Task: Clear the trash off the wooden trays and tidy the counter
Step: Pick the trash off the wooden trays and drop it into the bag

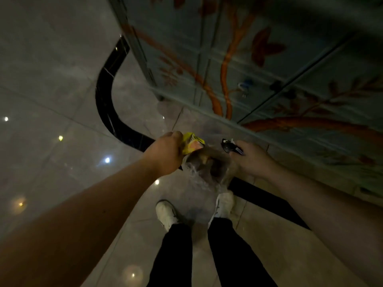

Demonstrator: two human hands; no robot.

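A clear plastic bag (204, 172) hangs open between my two hands, above my feet, with dark and brown trash inside. My left hand (165, 154) is closed on a crumpled yellow wrapper (191, 141) at the bag's left rim. My right hand (251, 160) grips the bag's right rim together with a small dark wrapper (229, 146) that sticks out past the fingers. No wooden tray or counter top is in view.
I stand on a glossy tiled floor (62, 112) crossed by a curved black inlay band (105, 100). A pale blue cabinet (259, 59) painted with orange branches stands close ahead and to the right. My white shoes (166, 214) are under the bag.
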